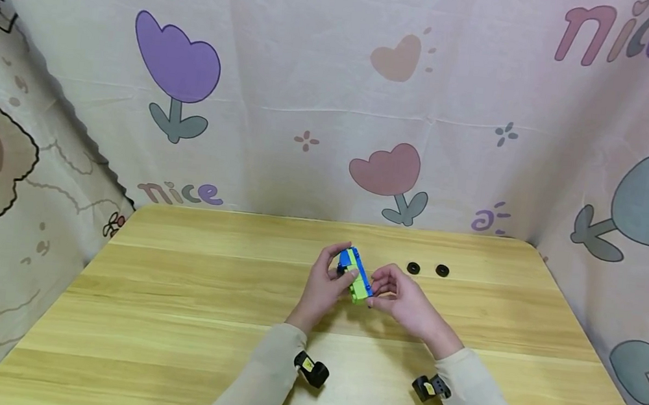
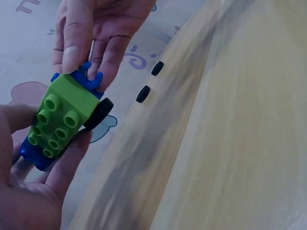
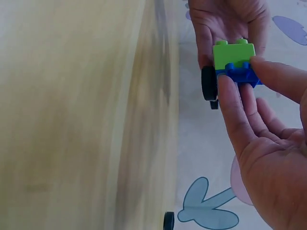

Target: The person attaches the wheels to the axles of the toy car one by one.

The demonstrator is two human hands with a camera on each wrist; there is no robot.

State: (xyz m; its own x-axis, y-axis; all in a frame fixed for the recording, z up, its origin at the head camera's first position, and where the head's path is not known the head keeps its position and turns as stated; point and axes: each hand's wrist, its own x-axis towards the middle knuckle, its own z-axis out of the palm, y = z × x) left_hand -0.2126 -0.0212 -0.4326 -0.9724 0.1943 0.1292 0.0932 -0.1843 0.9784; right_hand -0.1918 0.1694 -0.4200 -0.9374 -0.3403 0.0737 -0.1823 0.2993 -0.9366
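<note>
A toy block car (image 1: 359, 287) with lime-green studded bricks on a blue base is held up over the table. My left hand (image 1: 325, 287) grips its body from the left, thumb across the green bricks. At the near end, my right hand (image 1: 405, 301) pinches the blue base; in the right wrist view its thumb and forefinger lie at either side of the blue end piece (image 3: 239, 74). A black wheel (image 2: 99, 114) sits on one side of the car in the left wrist view, close to a left fingertip. The opposite side near that end is partly hidden by fingers.
Two loose black tyres, a left one (image 1: 413, 268) and a right one (image 1: 442, 270), lie on the wooden table (image 1: 174, 305) beyond my right hand. A printed cloth (image 1: 291, 62) hangs behind the table's far edge and along both sides. Each wrist wears a small black camera.
</note>
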